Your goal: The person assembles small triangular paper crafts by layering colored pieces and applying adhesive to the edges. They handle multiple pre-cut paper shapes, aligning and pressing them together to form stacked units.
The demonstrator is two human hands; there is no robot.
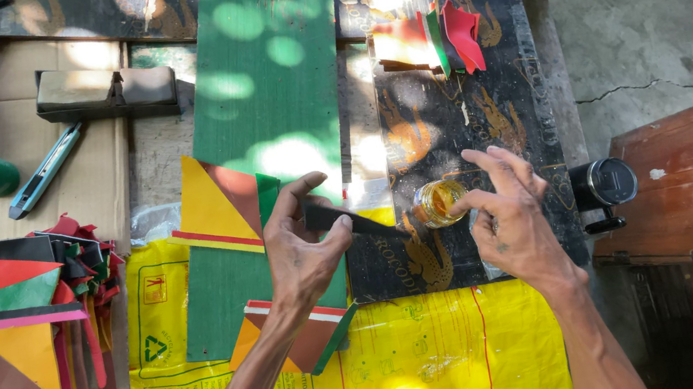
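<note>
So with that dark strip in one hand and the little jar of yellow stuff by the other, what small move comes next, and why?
Probably bringing the strip's tip to the jar. The left hand pinches a dark pointed strip aimed toward the small open jar of amber liquid, likely glue, and the right hand has its fingertips at the jar's rim, steadying it. Strip and jar are close but not yet touching.

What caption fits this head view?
Left hand holds a dark strip; right hand touches a small glue jar on a board.
</note>
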